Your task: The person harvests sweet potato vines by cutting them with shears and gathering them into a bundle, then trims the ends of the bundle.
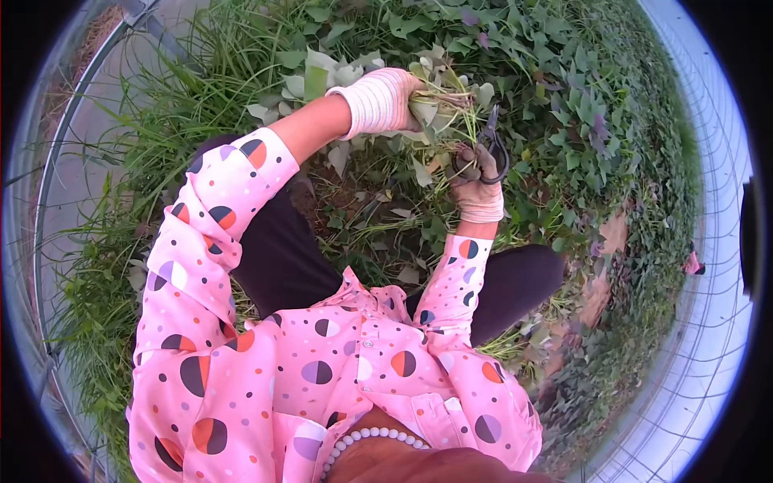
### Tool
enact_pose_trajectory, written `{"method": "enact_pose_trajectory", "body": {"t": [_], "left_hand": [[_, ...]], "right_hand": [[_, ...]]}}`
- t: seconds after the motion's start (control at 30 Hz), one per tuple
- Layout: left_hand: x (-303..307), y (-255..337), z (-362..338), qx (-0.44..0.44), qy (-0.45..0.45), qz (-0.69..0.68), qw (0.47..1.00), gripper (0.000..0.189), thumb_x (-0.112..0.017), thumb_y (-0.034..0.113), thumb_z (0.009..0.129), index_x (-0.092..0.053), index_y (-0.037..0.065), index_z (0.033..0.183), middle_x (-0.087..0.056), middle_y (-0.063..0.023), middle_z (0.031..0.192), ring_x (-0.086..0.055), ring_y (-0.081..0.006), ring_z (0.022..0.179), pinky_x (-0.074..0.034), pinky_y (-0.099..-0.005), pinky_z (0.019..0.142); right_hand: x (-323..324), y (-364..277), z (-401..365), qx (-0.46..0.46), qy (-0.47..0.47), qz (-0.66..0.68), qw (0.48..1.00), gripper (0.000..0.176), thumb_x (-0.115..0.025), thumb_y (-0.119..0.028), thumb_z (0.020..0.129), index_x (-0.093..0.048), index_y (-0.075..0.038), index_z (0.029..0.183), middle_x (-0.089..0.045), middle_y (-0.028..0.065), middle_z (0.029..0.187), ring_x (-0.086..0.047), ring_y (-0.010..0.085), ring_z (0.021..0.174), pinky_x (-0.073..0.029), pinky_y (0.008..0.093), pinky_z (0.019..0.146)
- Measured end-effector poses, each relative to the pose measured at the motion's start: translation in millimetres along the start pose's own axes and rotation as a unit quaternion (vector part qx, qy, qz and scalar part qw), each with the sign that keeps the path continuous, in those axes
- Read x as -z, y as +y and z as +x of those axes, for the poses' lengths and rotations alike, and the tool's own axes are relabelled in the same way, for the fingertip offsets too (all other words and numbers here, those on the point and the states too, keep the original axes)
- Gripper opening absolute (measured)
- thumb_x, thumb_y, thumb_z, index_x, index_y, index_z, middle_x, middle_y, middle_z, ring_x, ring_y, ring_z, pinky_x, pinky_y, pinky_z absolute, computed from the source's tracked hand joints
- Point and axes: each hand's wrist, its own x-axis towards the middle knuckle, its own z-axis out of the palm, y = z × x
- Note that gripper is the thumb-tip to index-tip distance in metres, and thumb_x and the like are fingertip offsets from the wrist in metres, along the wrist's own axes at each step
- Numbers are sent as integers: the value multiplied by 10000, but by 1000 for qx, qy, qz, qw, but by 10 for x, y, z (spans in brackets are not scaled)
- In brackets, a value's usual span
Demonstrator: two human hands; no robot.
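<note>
My left hand (380, 101), in a pale striped glove, is closed around a bunch of leafy vine cuttings (444, 101) with broad green leaves and thin stems. Their stem ends point right. Close beside them, my right hand (478, 179) wears a soiled glove and grips dark-handled scissors (498, 153). The blades point up and away from me, right at the edge of the bunch. Some stems hang down between the two hands and overlap the right fingers in this view.
Dense leafy vines (580, 105) cover the ground ahead and to the right. Tall grass (153, 161) grows on the left. Cut stems and leaves lie on the soil between my knees. A white sheet wall with wire mesh (721, 266) curves along the right.
</note>
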Motion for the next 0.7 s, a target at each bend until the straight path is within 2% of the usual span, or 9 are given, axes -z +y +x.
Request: {"method": "enact_pose_trajectory", "body": {"t": [0.1,0.13,0.17,0.23,0.3,0.37,0.4,0.5,0.7], "left_hand": [[-233,168,59,-42,-34,-81,995,519,-787,228,617,-646,41,1080,-671,-201,873,-659,-343,802,-538,-376,728],[-307,216,81,-47,-26,-73,996,510,-789,233,612,-647,37,1060,-667,-204,859,-659,-344,791,-537,-377,724],[-339,274,74,-56,-15,-63,996,500,-790,237,606,-649,32,1040,-663,-207,844,-658,-345,780,-537,-378,720],[-367,419,69,-81,32,-15,996,408,-733,161,681,-641,47,1062,-675,-178,935,-655,-278,861,-529,-343,785],[-1417,-452,892,-135,45,-172,975,324,-610,62,806,-613,58,1130,-659,-121,1059,-616,-196,980,-502,-305,873],[-1154,-115,703,-89,30,-178,980,320,-465,-19,891,-580,78,1174,-622,-85,1136,-566,-141,1055,-473,-281,933],[-973,87,524,-128,72,-15,989,256,-433,16,931,-576,65,1137,-630,-95,1094,-590,-174,1024,-491,-319,912],[-1219,-83,791,-153,177,-178,956,394,-718,266,701,-673,101,1056,-617,-149,1065,-613,-332,956,-512,-379,844],[-819,275,552,-217,227,-186,931,428,-678,89,712,-649,133,1137,-635,-108,1115,-625,-286,962,-517,-339,839]], "right_hand": [[-612,14,-157,55,72,-39,995,214,-618,-193,895,-565,-94,1078,-553,-63,768,-474,14,534,-394,194,469],[-292,22,-109,43,0,-3,999,314,-641,-182,872,-552,-91,1158,-604,-42,848,-553,43,621,-446,194,513],[-721,14,-238,61,101,-6,993,355,-638,-145,860,-549,-82,1198,-643,13,989,-628,113,812,-512,221,633],[-285,-50,-84,46,-39,57,997,339,-595,-72,855,-556,-51,1191,-628,76,1120,-606,170,1027,-512,309,873],[-112,6,21,130,34,-41,990,300,-610,-48,847,-583,-49,1145,-652,53,1017,-631,118,833,-546,239,698],[-411,-146,-76,112,49,42,992,266,-632,-66,849,-599,-59,1113,-656,25,946,-600,77,690,-515,190,588],[-470,-167,-82,118,80,17,990,231,-647,-89,858,-609,-57,1083,-652,14,913,-559,58,605,-483,178,535],[-720,-234,-109,168,134,-14,977,178,-674,-112,857,-634,-64,1024,-651,13,847,-518,49,550,-423,175,469],[-1049,-472,-298,109,218,-154,958,189,-736,-163,815,-635,-72,947,-600,-10,702,-537,82,507,-376,223,396]]}}
